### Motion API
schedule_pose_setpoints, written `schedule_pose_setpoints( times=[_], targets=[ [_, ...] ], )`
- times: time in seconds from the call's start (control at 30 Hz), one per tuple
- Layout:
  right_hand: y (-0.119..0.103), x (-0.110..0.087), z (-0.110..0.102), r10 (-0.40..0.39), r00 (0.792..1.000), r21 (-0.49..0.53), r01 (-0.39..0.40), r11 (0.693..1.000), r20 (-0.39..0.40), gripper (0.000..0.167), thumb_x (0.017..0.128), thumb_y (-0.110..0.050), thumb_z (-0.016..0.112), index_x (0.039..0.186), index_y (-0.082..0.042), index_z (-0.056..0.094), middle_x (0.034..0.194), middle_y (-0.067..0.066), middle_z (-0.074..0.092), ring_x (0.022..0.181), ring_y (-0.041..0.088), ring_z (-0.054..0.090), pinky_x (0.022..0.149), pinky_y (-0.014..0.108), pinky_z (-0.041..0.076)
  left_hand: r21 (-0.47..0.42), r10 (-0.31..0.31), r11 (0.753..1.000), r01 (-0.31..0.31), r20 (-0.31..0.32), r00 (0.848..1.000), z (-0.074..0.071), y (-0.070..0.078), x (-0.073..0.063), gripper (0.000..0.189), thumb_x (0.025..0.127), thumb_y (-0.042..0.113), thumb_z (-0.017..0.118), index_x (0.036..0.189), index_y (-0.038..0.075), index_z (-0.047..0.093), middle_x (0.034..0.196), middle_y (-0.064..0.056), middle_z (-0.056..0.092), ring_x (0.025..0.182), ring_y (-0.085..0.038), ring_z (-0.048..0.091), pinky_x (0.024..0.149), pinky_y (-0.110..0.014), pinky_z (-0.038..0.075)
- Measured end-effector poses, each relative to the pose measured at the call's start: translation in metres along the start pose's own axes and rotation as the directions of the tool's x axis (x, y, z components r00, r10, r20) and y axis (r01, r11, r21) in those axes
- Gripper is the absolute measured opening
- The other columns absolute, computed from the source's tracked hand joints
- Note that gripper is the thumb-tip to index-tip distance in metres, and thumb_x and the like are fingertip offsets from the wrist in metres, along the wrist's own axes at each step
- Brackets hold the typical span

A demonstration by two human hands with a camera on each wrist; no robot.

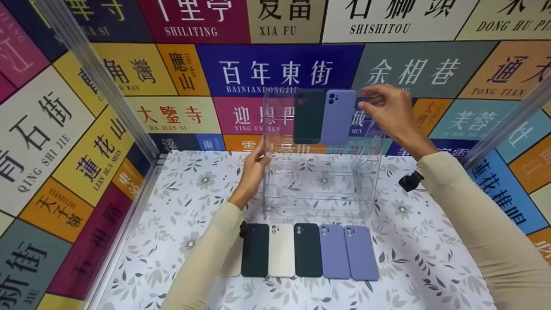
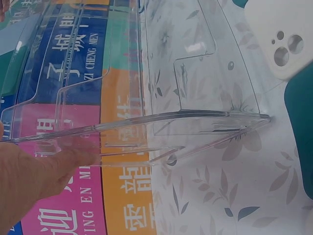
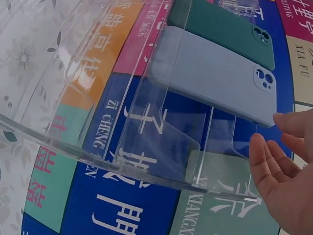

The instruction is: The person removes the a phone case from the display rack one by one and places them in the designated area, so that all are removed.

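A clear plastic tiered display rack [image 1: 318, 172] stands on the table. In its top tier, a dark green phone case [image 1: 308, 118] and a purple phone case [image 1: 338, 120] stand upright side by side, camera holes up. My left hand [image 1: 252, 172] grips the rack's left side panel. Beside the purple case's upper right edge is my right hand [image 1: 391, 112], fingers loosely bent with nothing between them. The right wrist view puts its thumb close to the corner of that case [image 3: 215, 78]; whether they touch I cannot tell.
Several phone cases lie in a row before the rack: a dark green one [image 1: 255, 249], a cream one [image 1: 282, 249], another dark green [image 1: 308, 249] and two purple ones [image 1: 361, 254]. My left sleeve partly hides another cream case [image 1: 232, 267]. Printed panels [image 1: 280, 64] enclose the table.
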State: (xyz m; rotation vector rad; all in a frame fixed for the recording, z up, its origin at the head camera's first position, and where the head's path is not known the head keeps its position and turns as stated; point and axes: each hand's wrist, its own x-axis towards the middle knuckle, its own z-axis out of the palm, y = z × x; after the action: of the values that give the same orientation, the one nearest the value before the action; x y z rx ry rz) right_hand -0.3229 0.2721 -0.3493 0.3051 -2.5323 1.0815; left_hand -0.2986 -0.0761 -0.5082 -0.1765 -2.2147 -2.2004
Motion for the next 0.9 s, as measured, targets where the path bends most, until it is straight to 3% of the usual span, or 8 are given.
schedule_pose_setpoints(
  times=[0.13, 0.3, 0.43, 0.7, 0.9],
  targets=[
    [-0.004, 0.002, 0.001, 0.005, 0.998, -0.031, -0.003, 1.000, 0.066, 0.043, 0.106, -0.015, 0.075, 0.149, -0.009, 0.070, 0.143, 0.012, 0.071, 0.118, 0.031, 0.074, 0.090, 0.024, 0.062, -0.007, 0.000, 1.000, 0.000, 0.000, 1.000, -0.001, -0.001, -0.001, 0.070, 0.109, 0.006, 0.052, 0.174, 0.022, 0.033, 0.175, -0.010, 0.042, 0.155, -0.034, 0.046, 0.128, -0.052, 0.038],
    [-0.004, 0.004, 0.006, -0.021, 0.995, -0.033, 0.024, 0.999, 0.101, 0.048, 0.105, -0.009, 0.074, 0.152, -0.008, 0.066, 0.146, 0.014, 0.070, 0.115, 0.033, 0.075, 0.082, 0.015, 0.059, -0.013, 0.010, 1.000, -0.010, -0.001, 1.000, -0.001, -0.001, -0.003, 0.071, 0.108, 0.004, 0.052, 0.174, 0.022, 0.034, 0.176, -0.010, 0.040, 0.157, -0.033, 0.044, 0.128, -0.052, 0.038],
    [-0.002, 0.004, 0.009, -0.028, 0.995, -0.028, 0.031, 0.999, 0.096, 0.048, 0.104, -0.006, 0.074, 0.152, -0.007, 0.066, 0.144, 0.016, 0.071, 0.113, 0.035, 0.075, 0.078, 0.009, 0.054, -0.015, 0.023, 1.000, -0.023, -0.001, 1.000, 0.000, -0.002, -0.003, 0.071, 0.107, 0.004, 0.052, 0.174, 0.022, 0.035, 0.176, -0.009, 0.040, 0.157, -0.034, 0.044, 0.129, -0.053, 0.037],
    [0.000, 0.005, 0.012, -0.054, 0.995, -0.029, 0.056, 0.998, 0.080, 0.047, 0.104, -0.002, 0.074, 0.150, -0.005, 0.068, 0.136, 0.019, 0.074, 0.109, 0.036, 0.075, 0.086, 0.018, 0.058, -0.026, 0.027, 0.999, -0.027, -0.010, 1.000, 0.001, -0.001, -0.002, 0.071, 0.106, 0.003, 0.055, 0.173, 0.019, 0.036, 0.173, -0.013, 0.044, 0.155, -0.037, 0.047, 0.127, -0.051, 0.040],
    [0.001, 0.004, 0.017, -0.088, 0.996, 0.001, 0.088, 0.996, 0.023, 0.035, 0.105, -0.003, 0.073, 0.140, -0.003, 0.072, 0.122, 0.020, 0.078, 0.108, 0.033, 0.074, 0.086, 0.014, 0.052, -0.022, 0.010, 1.000, -0.011, -0.007, 1.000, 0.000, 0.000, -0.001, 0.073, 0.105, 0.003, 0.053, 0.174, 0.018, 0.034, 0.172, -0.017, 0.044, 0.154, -0.039, 0.048, 0.127, -0.051, 0.040]
  ],
)
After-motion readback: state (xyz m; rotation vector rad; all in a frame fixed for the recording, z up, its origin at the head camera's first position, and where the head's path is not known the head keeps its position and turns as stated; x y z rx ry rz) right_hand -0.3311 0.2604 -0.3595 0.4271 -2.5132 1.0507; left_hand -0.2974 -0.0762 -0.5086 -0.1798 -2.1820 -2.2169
